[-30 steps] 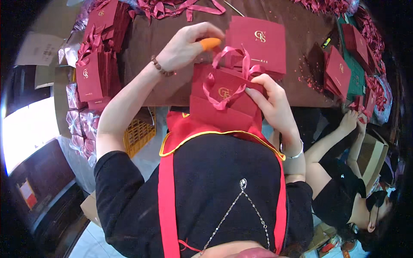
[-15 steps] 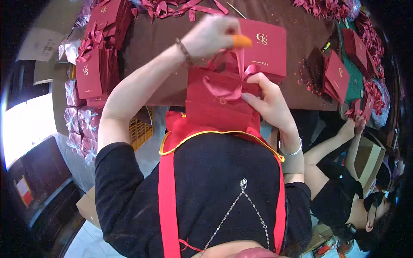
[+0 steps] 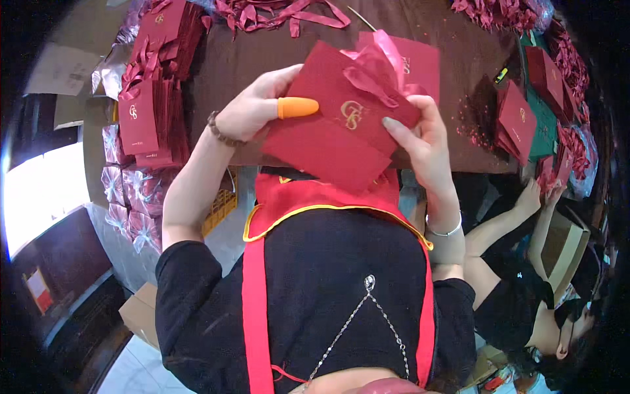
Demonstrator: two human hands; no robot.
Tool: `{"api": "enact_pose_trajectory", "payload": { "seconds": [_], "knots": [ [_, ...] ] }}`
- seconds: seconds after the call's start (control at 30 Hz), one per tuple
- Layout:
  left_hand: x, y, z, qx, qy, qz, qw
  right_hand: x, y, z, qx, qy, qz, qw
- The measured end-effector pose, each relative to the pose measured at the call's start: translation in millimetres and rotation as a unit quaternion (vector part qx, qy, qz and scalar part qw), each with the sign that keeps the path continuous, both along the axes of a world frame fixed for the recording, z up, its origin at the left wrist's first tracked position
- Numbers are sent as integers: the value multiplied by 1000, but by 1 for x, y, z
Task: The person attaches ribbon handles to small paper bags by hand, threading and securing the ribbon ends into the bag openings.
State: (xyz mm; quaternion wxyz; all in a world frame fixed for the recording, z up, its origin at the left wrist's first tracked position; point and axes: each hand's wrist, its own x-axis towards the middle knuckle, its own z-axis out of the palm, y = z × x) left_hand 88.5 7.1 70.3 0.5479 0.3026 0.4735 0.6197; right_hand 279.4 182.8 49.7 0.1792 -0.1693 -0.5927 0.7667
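A dark red paper gift bag (image 3: 321,141) with a gold emblem is held up, tilted, between both my hands over the table's near edge. My left hand (image 3: 252,108), with an orange finger cot (image 3: 297,108) on its thumb, grips the bag's left edge, fingers behind it. My right hand (image 3: 425,141) pinches its right edge, thumb on the front. Red satin ribbon (image 3: 371,85) lies across the bag's upper front, and a pinker loop rises above it. Another flat red bag (image 3: 425,62) lies on the table behind, partly hidden by the held one.
A brown cloth covers the table (image 3: 243,65). Stacked red bags (image 3: 147,121) stand at left, above clear-wrapped packages (image 3: 141,190). Loose ribbons (image 3: 282,13) lie at the far edge. More bags (image 3: 515,121) sit at right, where a co-worker's arms (image 3: 505,220) reach in.
My left hand has let go of the ribbon it was pulling upward and come down left onto the bag's edge. The bag has been raised and tilted, its emblem now showing.
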Motion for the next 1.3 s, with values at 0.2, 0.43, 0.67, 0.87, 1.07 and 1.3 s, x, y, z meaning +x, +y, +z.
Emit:
{"api": "enact_pose_trajectory", "payload": {
  "seconds": [0.2,0.43,0.67,0.87,1.07,1.3],
  "knots": [
    [-45,-48,42,-85,458,214,859,-14,27,10,167,-91,11,982],
    [-22,-41,-37,-386,752,83,527,-23,54,9,317,-100,-28,943],
    [-41,-47,-84,-446,756,124,463,1,78,-1,301,-124,-63,943],
    [-31,-9,-47,-344,783,158,493,7,80,-15,282,-136,-85,946],
    [-46,77,-65,-147,781,220,566,-11,85,-5,541,-156,-95,821],
    [-83,107,-130,-106,812,162,550,-48,98,-22,691,-216,45,688]
  ]
}}
